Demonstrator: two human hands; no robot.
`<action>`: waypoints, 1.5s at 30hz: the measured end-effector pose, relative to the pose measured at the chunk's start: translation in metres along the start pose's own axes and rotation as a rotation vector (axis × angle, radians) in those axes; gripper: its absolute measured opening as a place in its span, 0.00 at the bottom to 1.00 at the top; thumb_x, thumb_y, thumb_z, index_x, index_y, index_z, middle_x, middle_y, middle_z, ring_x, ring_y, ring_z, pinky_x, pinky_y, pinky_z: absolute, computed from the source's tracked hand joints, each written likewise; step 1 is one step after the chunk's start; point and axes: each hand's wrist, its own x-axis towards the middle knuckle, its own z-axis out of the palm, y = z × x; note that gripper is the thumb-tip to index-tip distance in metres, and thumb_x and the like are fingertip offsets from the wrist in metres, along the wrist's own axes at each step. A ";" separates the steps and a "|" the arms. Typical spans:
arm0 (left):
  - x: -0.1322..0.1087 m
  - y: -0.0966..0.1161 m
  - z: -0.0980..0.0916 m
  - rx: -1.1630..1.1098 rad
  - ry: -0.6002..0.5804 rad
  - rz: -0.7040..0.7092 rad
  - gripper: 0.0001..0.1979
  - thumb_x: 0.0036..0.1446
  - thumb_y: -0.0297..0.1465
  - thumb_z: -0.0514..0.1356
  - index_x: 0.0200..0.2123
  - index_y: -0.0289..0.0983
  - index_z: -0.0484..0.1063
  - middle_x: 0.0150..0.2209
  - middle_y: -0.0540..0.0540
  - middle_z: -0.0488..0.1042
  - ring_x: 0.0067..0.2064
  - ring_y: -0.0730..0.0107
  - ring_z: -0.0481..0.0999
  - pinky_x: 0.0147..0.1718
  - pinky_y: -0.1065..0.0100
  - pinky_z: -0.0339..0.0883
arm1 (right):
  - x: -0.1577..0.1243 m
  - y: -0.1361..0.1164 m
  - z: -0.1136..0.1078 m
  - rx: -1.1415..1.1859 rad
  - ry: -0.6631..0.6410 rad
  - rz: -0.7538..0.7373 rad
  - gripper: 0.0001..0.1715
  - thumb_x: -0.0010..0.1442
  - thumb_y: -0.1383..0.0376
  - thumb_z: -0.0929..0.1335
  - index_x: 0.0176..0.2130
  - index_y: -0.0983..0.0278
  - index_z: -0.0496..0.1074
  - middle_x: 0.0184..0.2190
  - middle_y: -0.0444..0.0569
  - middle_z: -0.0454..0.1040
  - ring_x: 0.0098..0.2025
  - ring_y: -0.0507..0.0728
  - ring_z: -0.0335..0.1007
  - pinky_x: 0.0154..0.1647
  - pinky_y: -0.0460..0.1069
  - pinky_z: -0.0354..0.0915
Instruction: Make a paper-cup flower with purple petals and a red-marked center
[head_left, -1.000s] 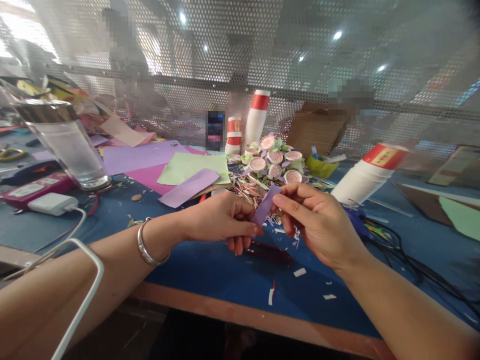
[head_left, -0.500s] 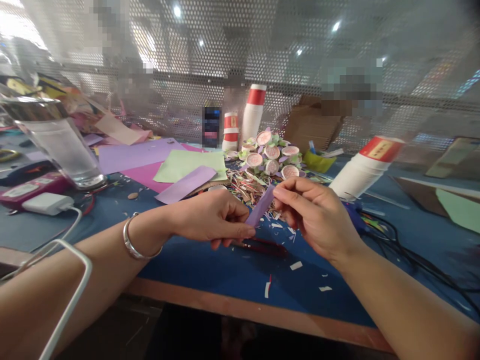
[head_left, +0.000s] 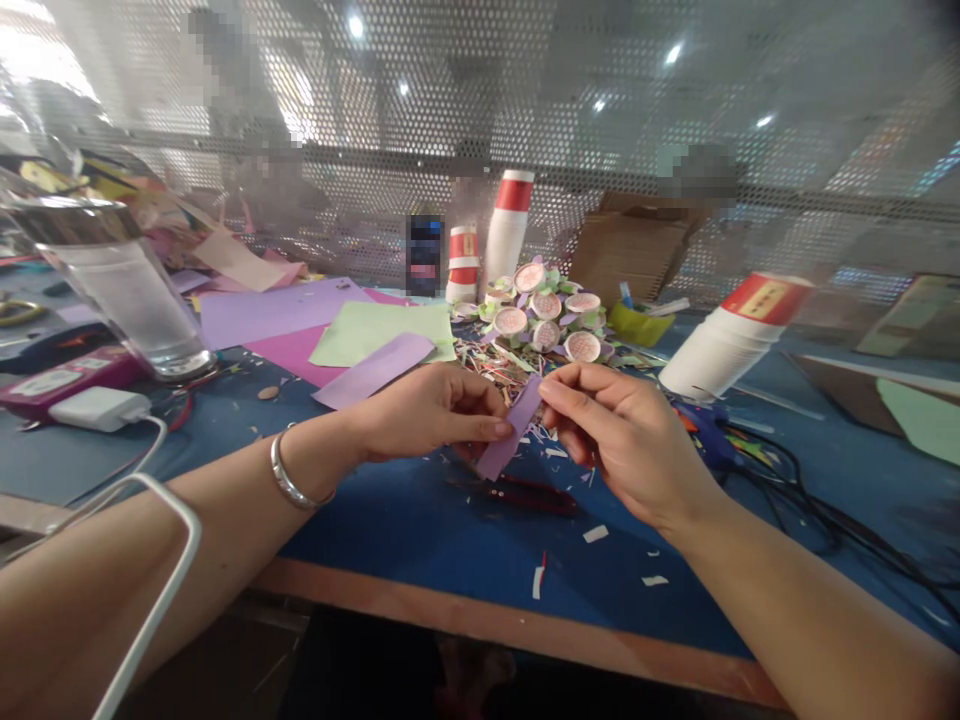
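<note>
A narrow purple paper strip (head_left: 511, 430) is held up slantwise between my two hands over the blue table. My right hand (head_left: 619, 430) pinches its upper end between thumb and fingertips. On the strip's left edge, the thumb and curled fingers of my left hand (head_left: 442, 415) press together, partway down, with the lower end hanging free. Below the strip lies a dark red tool (head_left: 534, 495), partly in shadow, its kind unclear. Behind my hands are a heap of paper scraps (head_left: 480, 362) and several small round pieces with patterned faces and paper leaves (head_left: 546, 306).
Purple (head_left: 281, 310) and green paper sheets (head_left: 382, 330) lie at the back left, near a glass of water (head_left: 150, 300) and a white charger (head_left: 99, 407) with its cable. Stacked paper cups (head_left: 712, 350) lean at right, above black cables (head_left: 810, 510). Perforated metal screen (head_left: 420, 110) behind.
My left hand has shifted from the strip's lower end up along its left edge, leaving that end free. The right hand keeps its pinch, moving slightly left.
</note>
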 end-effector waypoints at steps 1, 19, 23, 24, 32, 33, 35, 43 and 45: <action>0.000 0.001 0.000 -0.014 0.028 0.006 0.09 0.59 0.34 0.66 0.29 0.36 0.73 0.26 0.52 0.73 0.28 0.77 0.73 0.29 0.75 0.69 | 0.000 0.000 0.000 -0.049 -0.012 -0.003 0.16 0.65 0.53 0.70 0.32 0.62 0.74 0.26 0.42 0.73 0.17 0.46 0.60 0.17 0.46 0.55; -0.001 0.010 -0.003 -0.323 0.499 0.068 0.09 0.55 0.27 0.66 0.28 0.35 0.67 0.27 0.51 0.75 0.29 0.77 0.73 0.31 0.73 0.66 | -0.010 -0.007 0.005 -0.746 -0.574 -0.030 0.08 0.60 0.60 0.73 0.35 0.61 0.73 0.32 0.47 0.76 0.31 0.55 0.69 0.31 0.50 0.61; 0.001 0.008 -0.005 -0.379 0.578 0.095 0.09 0.56 0.24 0.66 0.27 0.34 0.68 0.25 0.55 0.69 0.25 0.82 0.65 0.27 0.75 0.59 | -0.011 -0.007 0.006 -0.635 -0.616 0.015 0.06 0.60 0.65 0.71 0.32 0.61 0.70 0.29 0.43 0.74 0.29 0.53 0.67 0.30 0.48 0.60; 0.001 0.008 -0.006 -0.404 0.586 0.097 0.09 0.57 0.24 0.66 0.27 0.34 0.68 0.25 0.55 0.69 0.26 0.82 0.65 0.27 0.75 0.59 | -0.011 -0.006 0.006 -0.605 -0.598 0.011 0.06 0.61 0.66 0.70 0.32 0.61 0.69 0.29 0.43 0.73 0.29 0.52 0.67 0.30 0.48 0.61; 0.003 0.007 -0.002 -0.604 0.550 0.055 0.03 0.58 0.21 0.65 0.32 0.31 0.74 0.30 0.50 0.77 0.30 0.79 0.75 0.37 0.71 0.69 | -0.006 -0.004 0.000 -0.268 -0.194 0.002 0.16 0.67 0.53 0.69 0.35 0.59 0.63 0.26 0.39 0.64 0.25 0.49 0.58 0.24 0.46 0.57; 0.003 0.007 -0.001 -0.618 0.529 0.050 0.02 0.59 0.21 0.65 0.34 0.31 0.75 0.32 0.48 0.78 0.31 0.78 0.76 0.39 0.70 0.70 | -0.006 -0.004 0.000 -0.259 -0.152 -0.016 0.18 0.67 0.50 0.69 0.35 0.59 0.64 0.26 0.38 0.62 0.24 0.49 0.56 0.23 0.46 0.55; 0.003 0.007 0.003 -0.642 0.497 0.038 0.01 0.60 0.21 0.64 0.35 0.30 0.77 0.34 0.45 0.80 0.34 0.75 0.78 0.41 0.69 0.71 | -0.006 -0.004 0.002 -0.221 -0.113 -0.019 0.21 0.67 0.46 0.68 0.37 0.60 0.66 0.25 0.38 0.62 0.23 0.48 0.54 0.22 0.47 0.52; 0.001 0.012 0.015 -0.754 0.400 0.014 0.07 0.63 0.19 0.60 0.33 0.26 0.79 0.35 0.39 0.81 0.37 0.71 0.80 0.46 0.68 0.73 | -0.006 -0.006 0.003 -0.224 -0.037 0.009 0.23 0.65 0.45 0.70 0.44 0.61 0.71 0.27 0.42 0.71 0.27 0.50 0.62 0.26 0.46 0.58; 0.001 0.011 0.016 -0.770 0.394 0.031 0.07 0.62 0.19 0.61 0.33 0.25 0.79 0.36 0.39 0.81 0.38 0.71 0.80 0.48 0.67 0.73 | -0.005 -0.008 0.003 -0.242 -0.048 0.015 0.22 0.64 0.47 0.71 0.44 0.62 0.71 0.29 0.44 0.74 0.29 0.50 0.65 0.28 0.46 0.60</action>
